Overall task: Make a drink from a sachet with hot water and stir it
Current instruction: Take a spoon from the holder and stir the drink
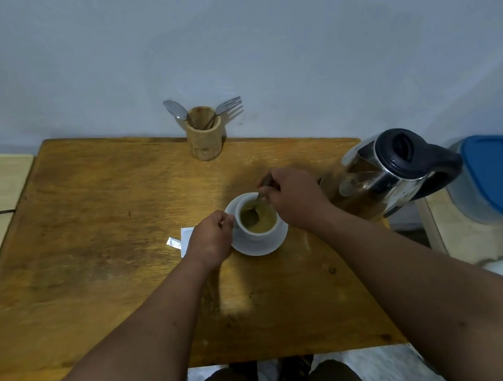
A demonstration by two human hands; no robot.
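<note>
- You are at the stirring step: the white cup (257, 221) already holds a yellowish-green drink, so by the look of it the powder and the water are both in.
- The cup stands on its saucer (261, 245) near the middle of the wooden worktop (103, 248), just in front of you.
- Your right hand (295, 199) is closed around the handle of the spoon (252, 215), pinched near the top, with the bowl of the spoon down in the liquid.
- Your left hand (213, 238) is curled shut at the cup's left side; it seems to be steadying the cup by its handle, though the handle itself is hidden under your fingers.
- The torn sachet (175, 242) lies on the worktop just left of your left hand, partly covered by it.
- The kettle (386, 167) sits at the right edge of the worktop, near your right forearm.
- For the next move, keep the left hand firm on the cup and circle the spoon gently, low in the liquid, so nothing slops onto the saucer.
- Mind your right elbow as you stir; the kettle is probably hot.
- A wooden holder (204, 135) with a spare spoon and a fork stands at the back, well apart.
</note>
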